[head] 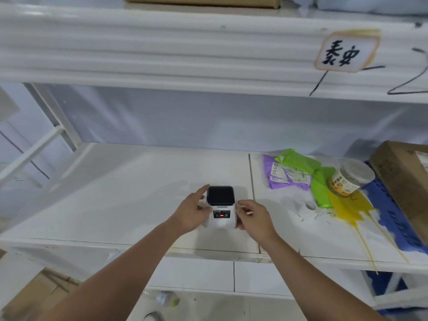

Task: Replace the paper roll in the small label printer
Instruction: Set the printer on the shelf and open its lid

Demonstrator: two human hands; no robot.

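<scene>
Both hands cup the small white label printer (221, 213) on the white shelf (120, 193): left hand (191, 212) and right hand (253, 217) half-curled against its sides. Black lid flipped up, inside too blurry. Further right, crinkly green and purple bags (298, 172), a clear plastic jar (349, 178).

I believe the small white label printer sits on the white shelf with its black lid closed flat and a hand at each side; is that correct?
Not quite: the black lid is raised, standing open above the small white label printer, as the head view shows. The rest holds: it sits on the white shelf, with the left hand and right hand at its sides.
</scene>
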